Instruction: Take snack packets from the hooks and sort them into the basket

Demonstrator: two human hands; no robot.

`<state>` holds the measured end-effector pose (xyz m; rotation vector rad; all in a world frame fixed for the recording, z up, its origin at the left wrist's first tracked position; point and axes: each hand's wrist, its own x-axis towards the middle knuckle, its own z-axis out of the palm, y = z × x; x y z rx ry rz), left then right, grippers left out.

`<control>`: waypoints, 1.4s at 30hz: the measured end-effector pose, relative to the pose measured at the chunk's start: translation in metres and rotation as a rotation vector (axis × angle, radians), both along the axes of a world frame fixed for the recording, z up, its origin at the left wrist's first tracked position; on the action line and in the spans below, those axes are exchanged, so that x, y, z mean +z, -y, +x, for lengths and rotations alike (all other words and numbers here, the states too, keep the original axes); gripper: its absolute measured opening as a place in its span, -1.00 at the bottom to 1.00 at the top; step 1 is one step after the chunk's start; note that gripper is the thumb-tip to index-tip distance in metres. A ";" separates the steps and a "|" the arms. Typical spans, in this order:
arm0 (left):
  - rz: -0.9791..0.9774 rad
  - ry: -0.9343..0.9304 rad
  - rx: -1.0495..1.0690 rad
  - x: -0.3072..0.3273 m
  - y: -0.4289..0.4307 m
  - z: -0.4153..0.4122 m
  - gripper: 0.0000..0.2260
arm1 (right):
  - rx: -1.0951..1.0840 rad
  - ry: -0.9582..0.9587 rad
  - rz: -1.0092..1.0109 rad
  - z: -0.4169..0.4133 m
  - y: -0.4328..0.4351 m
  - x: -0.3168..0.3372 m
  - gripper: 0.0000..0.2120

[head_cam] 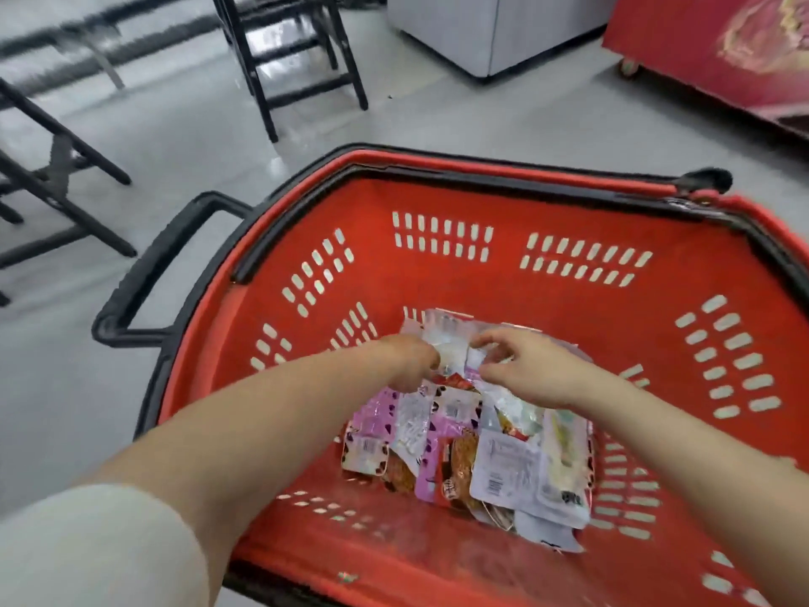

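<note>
A red plastic basket (503,203) with slotted walls is being seen from above, sitting on a pale grey floor (184,124). Two bare forearms are being stretched down into it. A clear, whitish packet (453,343) is being held at the far end of the basket, just above a pile of snack packets (477,457). The left hand (413,361) is being curled round the packet's left edge, its grip clamped on it. The right hand (529,372) is being closed on the packet's right side, with fingertips (490,341) and thumb pinched together on the film. The pile is being shown lying across the basket's floor, toward the right: pink and white packets, orange-brown ones, and pale ones with printed labels, all overlapping. A black pull handle (144,265) is being shown sticking out from the basket's left end, and black carry handles (481,177) are lying folded along the rim. A white sleeve (96,549) is being glimpsed on the left arm. Beyond the basket, black metal frames (297,59), a grey-white cabinet (494,32) and a red display on castors (722,50) are being shown standing on the floor
</note>
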<state>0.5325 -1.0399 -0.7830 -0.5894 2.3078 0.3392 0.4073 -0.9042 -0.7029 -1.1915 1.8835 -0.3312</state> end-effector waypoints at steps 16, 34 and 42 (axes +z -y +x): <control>0.119 -0.463 0.018 0.061 0.009 -0.024 -0.69 | 0.111 -0.047 -0.003 -0.013 -0.005 -0.036 -0.10; 0.106 -0.227 0.091 0.007 -0.030 -0.010 -0.71 | 0.132 -0.735 -0.005 -0.049 -0.008 0.006 -0.69; 0.267 -0.229 0.178 -0.023 -0.052 0.001 -0.78 | 0.107 -0.665 0.000 -0.048 -0.009 0.005 -0.67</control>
